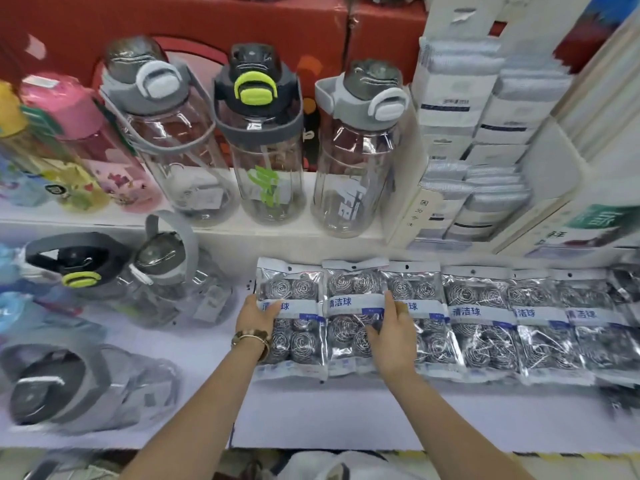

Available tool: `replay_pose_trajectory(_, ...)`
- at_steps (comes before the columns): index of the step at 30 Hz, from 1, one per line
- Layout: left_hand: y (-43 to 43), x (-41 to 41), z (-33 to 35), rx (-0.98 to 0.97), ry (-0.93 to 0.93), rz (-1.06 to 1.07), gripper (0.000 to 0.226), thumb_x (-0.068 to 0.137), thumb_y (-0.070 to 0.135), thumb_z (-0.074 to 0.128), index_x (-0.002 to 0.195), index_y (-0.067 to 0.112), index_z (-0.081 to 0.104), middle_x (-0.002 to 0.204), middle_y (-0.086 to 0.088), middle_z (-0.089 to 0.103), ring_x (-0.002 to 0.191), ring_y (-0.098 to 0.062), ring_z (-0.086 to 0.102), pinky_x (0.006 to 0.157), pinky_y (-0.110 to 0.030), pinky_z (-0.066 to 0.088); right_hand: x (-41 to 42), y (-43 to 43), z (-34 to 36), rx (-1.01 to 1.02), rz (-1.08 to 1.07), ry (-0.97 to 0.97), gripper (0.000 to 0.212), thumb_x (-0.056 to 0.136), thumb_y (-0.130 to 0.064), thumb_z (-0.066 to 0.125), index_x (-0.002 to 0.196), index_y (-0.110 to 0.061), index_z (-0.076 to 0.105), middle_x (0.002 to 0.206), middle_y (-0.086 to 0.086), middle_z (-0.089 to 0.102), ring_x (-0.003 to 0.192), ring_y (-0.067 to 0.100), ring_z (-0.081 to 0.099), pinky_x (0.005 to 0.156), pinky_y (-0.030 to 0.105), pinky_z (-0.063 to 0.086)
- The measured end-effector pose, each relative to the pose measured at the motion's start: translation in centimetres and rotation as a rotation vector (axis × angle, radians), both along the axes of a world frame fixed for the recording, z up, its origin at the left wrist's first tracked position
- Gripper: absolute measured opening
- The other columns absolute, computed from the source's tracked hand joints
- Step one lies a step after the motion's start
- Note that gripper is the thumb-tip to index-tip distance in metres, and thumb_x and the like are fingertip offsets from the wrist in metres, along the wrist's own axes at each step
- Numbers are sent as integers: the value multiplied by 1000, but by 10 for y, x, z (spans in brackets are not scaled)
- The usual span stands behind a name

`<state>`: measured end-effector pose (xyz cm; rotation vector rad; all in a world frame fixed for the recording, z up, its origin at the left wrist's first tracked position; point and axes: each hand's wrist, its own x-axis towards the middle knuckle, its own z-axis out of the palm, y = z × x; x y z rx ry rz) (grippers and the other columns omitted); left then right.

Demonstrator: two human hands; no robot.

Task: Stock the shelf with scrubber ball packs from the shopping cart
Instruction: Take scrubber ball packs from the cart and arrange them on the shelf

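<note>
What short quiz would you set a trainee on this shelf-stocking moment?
1. True or false: the left hand touches the leftmost scrubber ball pack.
2. The middle clear water bottle on the upper shelf has a latch coloured: A lime green, B pink, C red.
3. Fill in: the right hand rests on packs lying on the ___ shelf.
Key: 1 true; 2 A; 3 lower.

I face a white shelf (311,417) in two tiers, its upper ledge (104,223) lined with clear water bottles (266,150). Behind them stand red cardboard boxes (207,22), and stacks of white-wrapped grey cloths (450,98) fill the right side. The light is even and bright.
</note>
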<state>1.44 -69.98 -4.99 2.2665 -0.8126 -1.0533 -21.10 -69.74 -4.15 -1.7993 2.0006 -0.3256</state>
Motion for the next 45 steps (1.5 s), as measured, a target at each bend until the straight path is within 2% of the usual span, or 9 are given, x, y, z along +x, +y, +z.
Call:
replay_pose_trajectory(2,2,0,-3,-28,-99,-35,66,81,29,67,136,9,36,136,-16,42,118,-29,46,94,-41,42,-3,-2,-3,-38,83,86,76,85,-19,67,148,-16,25,145,11,38,129,28,40,107,40,35)
replay_pose_trajectory(7,31,-14,-17,-121,-509,-442,61,84,49,52,138,26,36,149,-7,25,134,-25,28,106,-41,32,-7,-6,-11,11,281,150,70,90,-43,56,148,-19,24,157,10,15,145,31,11,118,45,7)
replay_pose_trajectory(10,37,-25,-22,9,-561,-647,76,77,68,15,142,32,28,154,-6,10,141,-27,9,111,-46,16,-3,-8,-18,128,395,222,78,91,-59,43,151,-24,8,159,9,-9,146,30,-6,116,44,-4)
replay_pose_trajectory(16,18,-37,-27,205,-603,-750,86,69,73,-6,145,33,-8,152,-8,-19,140,-31,-13,112,-50,5,0,-16,-30,261,492,325,88,88,-70,25,141,-22,-25,143,10,-37,142,31,-23,111,41,-15)
replay_pose_trajectory(20,16,-43,-29,232,-653,-772,72,88,64,17,145,29,-11,152,-12,-19,140,-33,-12,113,-50,6,1,-26,-36,299,536,345,98,59,-81,-13,135,-22,-34,144,12,-40,139,30,-30,114,42,-15)
replay_pose_trajectory(24,13,-46,-32,220,-683,-760,76,84,69,11,146,29,-7,153,-13,-14,140,-35,-8,112,-51,8,-1,-30,-39,340,553,350,90,75,-76,4,136,-23,-35,143,14,-41,137,29,-32,114,41,-15)
replay_pose_trajectory(28,13,-47,-29,218,-676,-753,92,64,70,-13,146,30,-6,153,-13,-12,141,-35,-7,111,-51,7,-2,-30,-35,340,554,358,88,81,-74,14,136,-24,-34,144,12,-40,138,29,-30,112,39,-17)
replay_pose_trajectory(36,12,-43,-19,239,-615,-763,69,91,58,26,146,31,-5,153,-9,-17,141,-31,-9,113,-47,6,-6,-33,-19,248,521,265,80,91,-60,42,152,-26,2,159,11,-8,147,28,-3,117,43,-2)
replay_pose_trajectory(45,26,-51,5,-1,-432,-395,39,88,31,49,126,26,49,144,-2,35,126,-24,39,104,-40,35,-25,-39,11,61,517,-42,51,95,-35,51,143,-22,39,152,5,32,137,21,34,115,37,27)
